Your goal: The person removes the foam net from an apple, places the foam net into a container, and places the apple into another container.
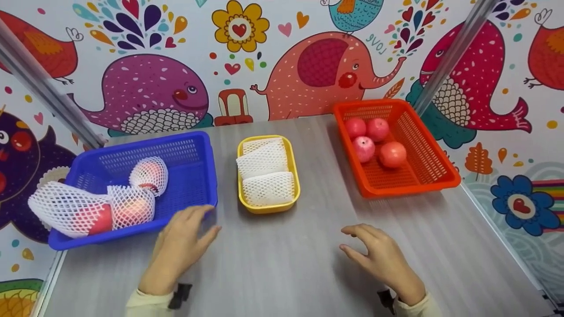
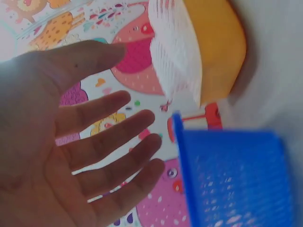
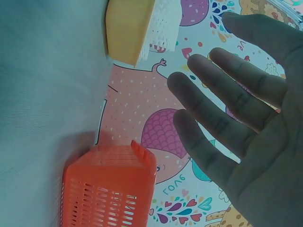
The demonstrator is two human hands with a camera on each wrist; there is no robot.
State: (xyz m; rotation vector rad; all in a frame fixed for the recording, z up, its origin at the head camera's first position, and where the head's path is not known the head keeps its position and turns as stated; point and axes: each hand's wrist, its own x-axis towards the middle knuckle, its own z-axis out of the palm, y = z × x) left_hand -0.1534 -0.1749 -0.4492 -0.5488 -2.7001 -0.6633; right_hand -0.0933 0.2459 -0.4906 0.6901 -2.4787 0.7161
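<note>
My left hand (image 1: 178,246) hovers at the near right corner of the blue basket (image 1: 187,180), fingers loosely spread and holding nothing. Inside that basket lie three round red fruits, apple-like, in white foam nets; one net (image 1: 66,207) hangs out over the left rim. My right hand (image 1: 382,256) is over the table in front of the orange-red basket (image 1: 425,171), its palm empty and fingers relaxed. Several bare red fruits (image 1: 393,154) sit in that basket's left part. Between the two stands a small yellow basket (image 1: 269,209) with flat white foam nets (image 1: 268,188) stacked in it.
A grey wood-grain table (image 1: 282,264) carries all three baskets. Behind it and along both sides rise walls (image 1: 246,66) printed with cartoon animals, with metal posts (image 1: 454,57) at the corners. The yellow basket stands nearer to the blue one than to the orange-red one.
</note>
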